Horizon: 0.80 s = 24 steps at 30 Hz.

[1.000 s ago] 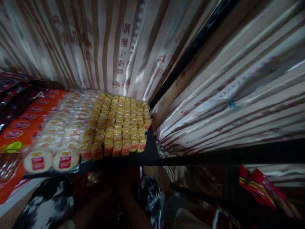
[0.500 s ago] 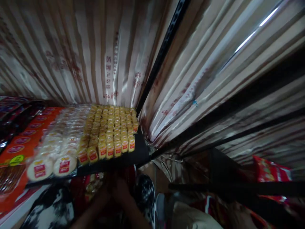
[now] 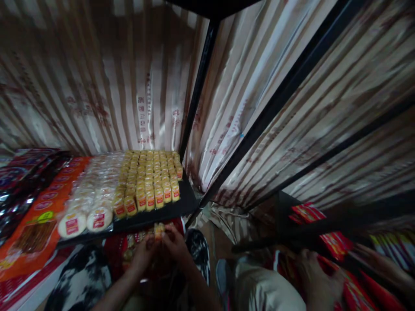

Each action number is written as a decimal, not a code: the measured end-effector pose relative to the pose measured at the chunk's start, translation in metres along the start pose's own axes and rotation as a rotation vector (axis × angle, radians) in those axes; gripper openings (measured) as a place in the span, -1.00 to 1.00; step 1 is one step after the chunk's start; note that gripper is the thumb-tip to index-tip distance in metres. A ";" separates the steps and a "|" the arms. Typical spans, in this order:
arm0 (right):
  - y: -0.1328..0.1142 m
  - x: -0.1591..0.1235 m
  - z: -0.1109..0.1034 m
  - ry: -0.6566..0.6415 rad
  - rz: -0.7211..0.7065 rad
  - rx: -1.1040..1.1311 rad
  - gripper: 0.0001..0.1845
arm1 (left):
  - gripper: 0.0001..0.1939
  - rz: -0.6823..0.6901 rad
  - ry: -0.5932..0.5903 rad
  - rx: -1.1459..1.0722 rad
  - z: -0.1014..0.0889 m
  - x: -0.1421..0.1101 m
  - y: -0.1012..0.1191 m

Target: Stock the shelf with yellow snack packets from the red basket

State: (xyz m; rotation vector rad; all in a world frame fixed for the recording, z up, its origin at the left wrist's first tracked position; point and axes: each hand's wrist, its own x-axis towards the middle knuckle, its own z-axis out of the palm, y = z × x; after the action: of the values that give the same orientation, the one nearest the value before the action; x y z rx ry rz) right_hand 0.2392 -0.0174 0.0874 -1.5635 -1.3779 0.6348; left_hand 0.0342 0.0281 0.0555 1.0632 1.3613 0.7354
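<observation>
You are working in a dim bay lined with striped cloth (image 3: 129,86). Nearest, your black-and-white trousers (image 3: 81,276) show on both sides of your forearms. Your right hand (image 3: 175,242) has its fingers drawn narrow on a small yellow packet (image 3: 159,230), just below the shelf's front edge. Your left hand (image 3: 145,251) is curled close on the packet's other side (whether it grips, I cannot tell). A red container (image 3: 112,245) with more small packets sits beneath. To your right, a co-worker's hand (image 3: 319,276) is among red packets (image 3: 337,245). Beyond your hands, the black shelf (image 3: 188,201) carries, from left, dark packs (image 3: 19,194), an orange bag (image 3: 35,235), round white cakes (image 3: 71,225) in two wrapped rows and ranks of yellow packets (image 3: 145,177). Behind the shelf corner, a black post (image 3: 199,86) rises against the cloth.
</observation>
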 end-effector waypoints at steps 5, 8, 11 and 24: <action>-0.013 -0.004 0.016 -0.167 0.096 0.187 -0.51 | -0.53 0.054 -0.031 -0.139 0.006 -0.005 0.017; -0.023 0.002 0.036 -0.262 0.171 0.316 -0.47 | -0.53 0.100 -0.085 -0.087 0.004 -0.002 0.022; -0.029 0.010 0.044 -0.292 0.184 0.362 -0.43 | -0.51 0.134 -0.064 -0.002 -0.001 0.003 0.034; -0.028 0.052 0.053 -0.084 0.111 0.372 -0.53 | -0.72 0.364 -0.257 0.278 0.006 0.041 0.121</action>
State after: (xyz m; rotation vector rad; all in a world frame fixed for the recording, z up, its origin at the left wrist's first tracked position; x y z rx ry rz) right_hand 0.1935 0.0461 0.0988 -1.3297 -1.1583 0.9739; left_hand 0.0643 0.1108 0.1479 1.5974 1.0789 0.6537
